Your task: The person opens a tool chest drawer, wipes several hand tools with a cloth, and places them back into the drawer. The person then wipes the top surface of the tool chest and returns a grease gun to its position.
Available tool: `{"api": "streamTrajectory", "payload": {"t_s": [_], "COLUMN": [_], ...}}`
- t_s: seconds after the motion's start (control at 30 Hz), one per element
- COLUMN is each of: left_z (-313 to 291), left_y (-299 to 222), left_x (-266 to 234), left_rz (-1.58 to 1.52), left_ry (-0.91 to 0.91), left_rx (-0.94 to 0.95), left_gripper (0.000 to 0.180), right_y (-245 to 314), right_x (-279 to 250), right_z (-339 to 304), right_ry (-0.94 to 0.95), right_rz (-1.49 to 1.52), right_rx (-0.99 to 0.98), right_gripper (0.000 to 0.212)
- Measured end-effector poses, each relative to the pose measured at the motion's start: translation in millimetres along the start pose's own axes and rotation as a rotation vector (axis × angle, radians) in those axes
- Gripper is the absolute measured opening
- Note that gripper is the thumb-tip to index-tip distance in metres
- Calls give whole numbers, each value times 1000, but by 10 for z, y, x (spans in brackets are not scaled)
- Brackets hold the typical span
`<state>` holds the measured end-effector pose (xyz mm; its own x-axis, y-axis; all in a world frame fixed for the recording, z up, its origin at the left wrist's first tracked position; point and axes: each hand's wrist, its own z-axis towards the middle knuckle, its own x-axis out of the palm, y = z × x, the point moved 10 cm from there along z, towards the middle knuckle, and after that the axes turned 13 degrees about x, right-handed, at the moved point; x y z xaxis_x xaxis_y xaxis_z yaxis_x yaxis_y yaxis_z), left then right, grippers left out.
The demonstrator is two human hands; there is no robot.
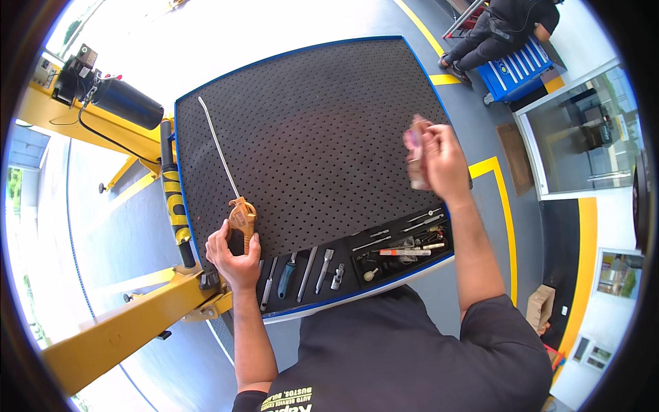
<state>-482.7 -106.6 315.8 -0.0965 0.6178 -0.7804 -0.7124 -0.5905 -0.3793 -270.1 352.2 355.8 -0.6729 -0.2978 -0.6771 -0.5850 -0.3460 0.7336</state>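
My left hand (235,259) is closed around the lower handle of an orange-tan blow gun (241,216). Its long, thin metal tube (217,144) points away toward the far left of the black perforated worktop (302,130), bending slightly at the tip. Over the right side of the worktop, my right hand (447,161) grips a crumpled pink and pale rag (416,152). Motion blurs the rag, so its full shape does not show.
An open tool drawer (343,275) with several hand tools lies along the near edge. A yellow lift post (117,319) stands close on the left. At the far right, a person (504,34) is by a blue tool cabinet (516,69).
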Motion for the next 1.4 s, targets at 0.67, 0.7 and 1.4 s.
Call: {"api": "streamTrajectory", "payload": {"t_s": [0.67,0.7,1.4], "left_z": [43,14,-302], "left_y": [-22,-12,371], "left_x": [-6,-22,-970], "left_rz": [24,26,-283], "left_ry": [10,-4,-508], "left_rx": [1,-15,-83], "left_gripper": [60,59,63], "right_y": [788,785,1701], "right_x": [1955,1921,2062], "right_z": [2215,1781,-1498], "right_ry": [131,140,473], "right_rz": [-549,-519,-270], "right_rx": [-152,-284,-690], "right_gripper": [46,46,21]}}
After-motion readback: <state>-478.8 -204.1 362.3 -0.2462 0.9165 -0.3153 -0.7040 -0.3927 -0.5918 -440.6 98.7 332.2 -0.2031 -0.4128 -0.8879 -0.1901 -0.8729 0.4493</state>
